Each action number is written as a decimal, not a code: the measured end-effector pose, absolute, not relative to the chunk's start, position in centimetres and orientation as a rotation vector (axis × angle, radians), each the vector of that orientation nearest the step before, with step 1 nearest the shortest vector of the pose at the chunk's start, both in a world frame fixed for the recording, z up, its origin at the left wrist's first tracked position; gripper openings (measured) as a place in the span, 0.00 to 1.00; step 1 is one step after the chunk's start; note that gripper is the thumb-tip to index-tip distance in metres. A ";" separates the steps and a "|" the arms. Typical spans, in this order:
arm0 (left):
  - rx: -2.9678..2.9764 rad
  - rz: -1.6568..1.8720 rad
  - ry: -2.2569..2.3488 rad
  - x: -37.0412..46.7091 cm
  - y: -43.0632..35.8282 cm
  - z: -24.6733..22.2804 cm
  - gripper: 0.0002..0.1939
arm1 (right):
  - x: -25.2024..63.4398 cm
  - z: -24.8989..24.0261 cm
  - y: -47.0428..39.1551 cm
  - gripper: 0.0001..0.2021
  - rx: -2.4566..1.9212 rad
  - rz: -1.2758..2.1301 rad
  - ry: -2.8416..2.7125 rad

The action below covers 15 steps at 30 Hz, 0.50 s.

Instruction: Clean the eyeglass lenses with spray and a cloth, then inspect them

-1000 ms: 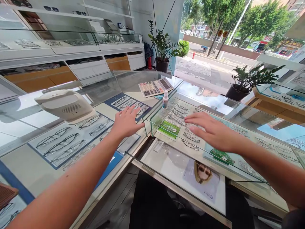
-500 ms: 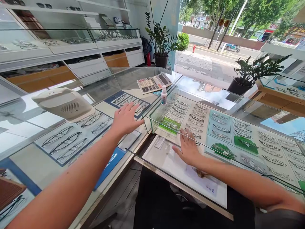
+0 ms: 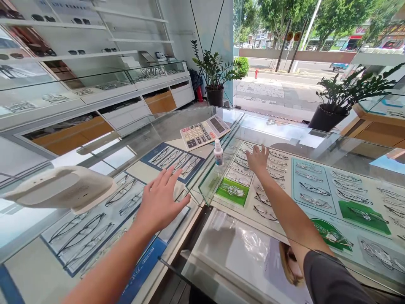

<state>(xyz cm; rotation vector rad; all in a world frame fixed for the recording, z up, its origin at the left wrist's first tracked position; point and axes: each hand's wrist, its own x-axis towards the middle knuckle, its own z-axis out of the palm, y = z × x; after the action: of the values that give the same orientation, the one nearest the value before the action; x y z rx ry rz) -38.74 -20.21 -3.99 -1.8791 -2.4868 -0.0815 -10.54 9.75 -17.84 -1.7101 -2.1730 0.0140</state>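
Observation:
My left hand (image 3: 163, 197) is spread flat over the left glass counter (image 3: 126, 145), its fingers apart and empty. Below the glass near it lie eyeglasses on a blue-edged tray (image 3: 91, 236). My right hand (image 3: 257, 159) reaches over the right glass case (image 3: 268, 131), fingers apart and slightly bent, with nothing visible in them; whether the fingertips touch the glass I cannot tell. Rows of eyeglasses (image 3: 314, 188) show through this case. Left of my right hand, a small white spray bottle (image 3: 218, 153) stands upright. Behind the bottle lies a calculator (image 3: 205, 131).
A beige device (image 3: 63, 188) stands on the left counter. White display cabinets (image 3: 122, 118) line the far wall, with sunglasses on shelves above. Potted plants (image 3: 215, 78) stand by the glass front, the street beyond. A white panel (image 3: 234, 240) lies beneath the glass near me.
My right hand has moved forward from the near edge to farther over the right case. My left hand stays spread on its counter. The view has tilted up slightly.

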 end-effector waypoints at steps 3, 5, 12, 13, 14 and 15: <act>-1.860 -0.054 -2.493 -39.1 -20.4 -4.2 0.42 | -11.2 -18.7 13.0 0.42 -1.783 0.081 -2.185; -1.857 -0.042 -2.503 -39.3 -20.5 -4.3 0.42 | -11.5 -19.3 14.6 0.42 -1.812 0.119 -2.220; -1.882 -0.079 -2.501 -39.9 -21.0 -4.7 0.43 | -12.0 -21.2 17.4 0.40 -1.835 0.209 -2.291; -1.883 -0.085 -2.500 -40.0 -21.0 -4.7 0.43 | -12.1 -21.4 17.5 0.39 -1.841 0.221 -2.296; -1.884 -0.092 -2.499 -40.0 -21.1 -4.8 0.43 | -12.1 -21.5 17.6 0.39 -1.846 0.231 -2.298; -1.885 -0.099 -2.499 -40.1 -21.2 -4.9 0.43 | -12.2 -21.7 17.7 0.38 -1.850 0.239 -2.299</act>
<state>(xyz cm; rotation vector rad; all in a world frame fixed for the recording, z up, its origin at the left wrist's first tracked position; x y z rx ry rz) -40.08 -21.17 -4.86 -1.8847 -2.4989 -0.0986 -12.20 17.68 -21.68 -1.8503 -2.2993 0.2390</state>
